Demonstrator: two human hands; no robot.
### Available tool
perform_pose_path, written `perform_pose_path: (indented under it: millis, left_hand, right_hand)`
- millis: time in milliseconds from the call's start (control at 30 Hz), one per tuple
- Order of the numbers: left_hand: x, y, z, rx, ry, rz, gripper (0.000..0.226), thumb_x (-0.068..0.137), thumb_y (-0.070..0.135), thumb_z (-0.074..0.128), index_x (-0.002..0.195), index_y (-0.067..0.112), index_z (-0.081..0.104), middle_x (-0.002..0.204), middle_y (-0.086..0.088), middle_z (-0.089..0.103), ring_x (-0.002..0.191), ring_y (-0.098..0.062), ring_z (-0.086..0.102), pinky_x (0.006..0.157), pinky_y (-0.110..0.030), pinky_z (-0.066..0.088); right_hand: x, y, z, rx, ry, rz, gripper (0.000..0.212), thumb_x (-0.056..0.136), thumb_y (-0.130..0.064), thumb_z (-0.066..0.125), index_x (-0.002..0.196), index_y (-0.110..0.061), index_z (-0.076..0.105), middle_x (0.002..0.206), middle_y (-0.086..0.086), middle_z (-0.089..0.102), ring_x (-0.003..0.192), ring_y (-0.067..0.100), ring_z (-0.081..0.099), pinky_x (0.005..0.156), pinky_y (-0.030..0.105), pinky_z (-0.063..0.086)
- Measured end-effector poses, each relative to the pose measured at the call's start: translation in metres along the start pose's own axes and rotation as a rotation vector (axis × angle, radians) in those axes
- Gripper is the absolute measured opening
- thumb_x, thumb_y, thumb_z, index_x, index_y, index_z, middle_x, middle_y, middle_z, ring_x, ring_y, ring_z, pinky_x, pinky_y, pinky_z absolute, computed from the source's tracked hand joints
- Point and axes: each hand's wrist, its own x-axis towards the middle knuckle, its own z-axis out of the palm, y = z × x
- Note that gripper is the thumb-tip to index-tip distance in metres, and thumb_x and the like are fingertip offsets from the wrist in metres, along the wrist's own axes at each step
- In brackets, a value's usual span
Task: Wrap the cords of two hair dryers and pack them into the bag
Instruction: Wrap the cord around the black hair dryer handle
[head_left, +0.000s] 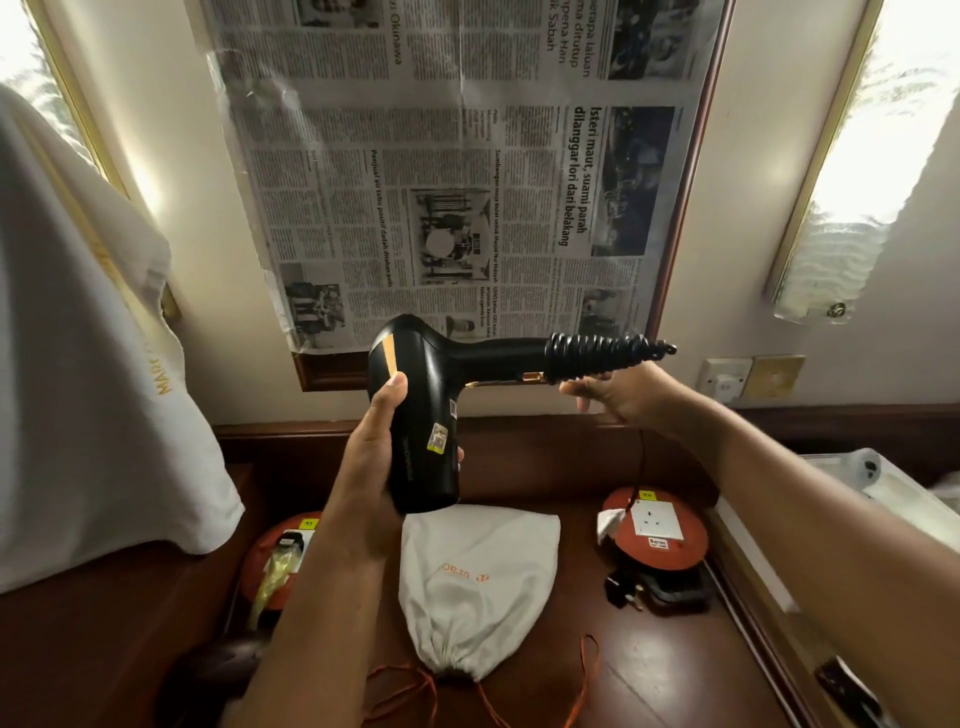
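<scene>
My left hand (379, 441) grips the barrel of a black hair dryer (421, 405) with gold trim, held up in front of the wall. Its handle points right, and the black coiled cord (597, 352) is wound round the handle's end. My right hand (618, 392) sits just under that end; whether it holds the cord I cannot tell. A thin cord (640, 457) hangs down from beneath it. A white drawstring bag (478, 582) with orange lettering lies on the dark wooden table below, its orange drawstring (415, 691) spread toward me.
An orange cable reel (670, 545) with a white socket plate stands at the right, a black plug (631, 592) beside it. Another orange reel (283, 561) lies at the left behind my forearm. White cloth (78, 364) hangs at the left. Newspaper (467, 156) covers the framed mirror.
</scene>
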Motion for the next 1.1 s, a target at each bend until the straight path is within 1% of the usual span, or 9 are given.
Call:
perform_pose_path:
  millis: [100,200,367,467,633,767,933,1033,1100]
  left_hand:
    - [0.004,0.006,0.002,0.047,0.007,-0.034,0.065,0.079,0.054,0.058,0.123,0.006,0.056,0.09,-0.016,0.067,0.07,-0.028,0.065,0.058,-0.034,0.057]
    - [0.009,0.011,0.001,0.077,-0.002,-0.02,0.064,0.078,0.053,0.058,0.123,0.008,0.055,0.093,-0.017,0.067,0.072,-0.028,0.065,0.059,-0.035,0.058]
    - [0.015,0.015,0.002,0.172,0.003,0.044,0.063,0.077,0.052,0.067,0.125,0.015,0.052,0.098,-0.016,0.07,0.079,-0.029,0.068,0.063,-0.037,0.057]
    - [0.021,0.018,0.004,0.253,0.053,0.108,0.071,0.068,0.053,0.073,0.127,0.021,0.05,0.109,-0.017,0.068,0.091,-0.031,0.07,0.076,-0.044,0.056]
    - [0.026,0.022,0.014,0.349,0.115,0.238,0.044,0.074,0.043,0.073,0.11,0.035,0.048,0.114,-0.006,0.062,0.101,-0.023,0.066,0.075,-0.033,0.055]
    - [0.033,0.014,0.017,0.383,0.219,0.329,0.048,0.085,0.035,0.068,0.124,0.027,0.042,0.112,0.0,0.06,0.102,-0.017,0.063,0.075,-0.029,0.054]
    - [0.034,-0.001,0.019,0.343,0.328,0.381,0.055,0.083,0.042,0.071,0.128,0.03,0.042,0.113,0.003,0.059,0.107,-0.017,0.06,0.085,-0.037,0.054]
    - [0.034,-0.007,0.02,0.278,0.372,0.389,0.068,0.075,0.051,0.071,0.132,0.03,0.041,0.116,0.002,0.06,0.108,-0.018,0.061,0.089,-0.042,0.055]
    - [0.035,-0.009,0.021,0.236,0.4,0.382,0.068,0.078,0.05,0.071,0.135,0.027,0.041,0.117,0.001,0.06,0.11,-0.019,0.06,0.092,-0.045,0.053]
  right_hand:
    - [0.004,-0.01,-0.03,-0.039,-0.088,-0.15,0.016,0.088,0.002,0.059,0.082,-0.01,0.068,0.077,-0.003,0.062,0.066,0.004,0.058,0.06,0.013,0.049]
    - [0.017,-0.02,-0.052,-0.044,-0.189,-0.104,0.01,0.083,-0.013,0.069,0.073,-0.011,0.069,0.068,0.003,0.063,0.062,0.01,0.057,0.059,0.017,0.048]
    - [0.022,-0.044,-0.069,-0.178,-0.165,-0.11,0.016,0.092,-0.021,0.062,0.088,-0.012,0.075,0.092,0.008,0.073,0.066,0.008,0.064,0.074,0.031,0.053]
    - [0.025,-0.051,-0.071,-0.301,-0.071,-0.161,0.013,0.088,-0.021,0.066,0.092,-0.015,0.076,0.096,0.003,0.074,0.087,0.024,0.069,0.086,0.041,0.056]
    - [0.026,-0.063,-0.062,-0.529,0.125,-0.251,0.015,0.088,-0.025,0.067,0.092,-0.013,0.076,0.088,-0.001,0.074,0.072,0.012,0.066,0.065,0.022,0.052]
    - [0.023,-0.073,-0.051,-0.625,0.212,-0.26,0.021,0.089,-0.029,0.065,0.081,-0.011,0.073,0.079,0.001,0.07,0.067,0.013,0.064,0.069,0.031,0.056]
    - [0.004,-0.079,-0.022,-0.484,0.27,-0.176,0.032,0.094,-0.02,0.053,0.063,-0.018,0.055,0.068,0.001,0.058,0.061,0.016,0.058,0.055,0.027,0.045]
    - [-0.009,-0.077,-0.001,-0.359,0.288,-0.065,0.026,0.093,-0.014,0.045,0.067,-0.018,0.048,0.07,-0.001,0.051,0.062,0.012,0.049,0.049,0.023,0.031]
    - [-0.015,-0.073,0.014,-0.268,0.33,-0.067,0.018,0.094,-0.013,0.042,0.08,-0.014,0.053,0.075,0.002,0.055,0.064,0.014,0.05,0.051,0.025,0.033]
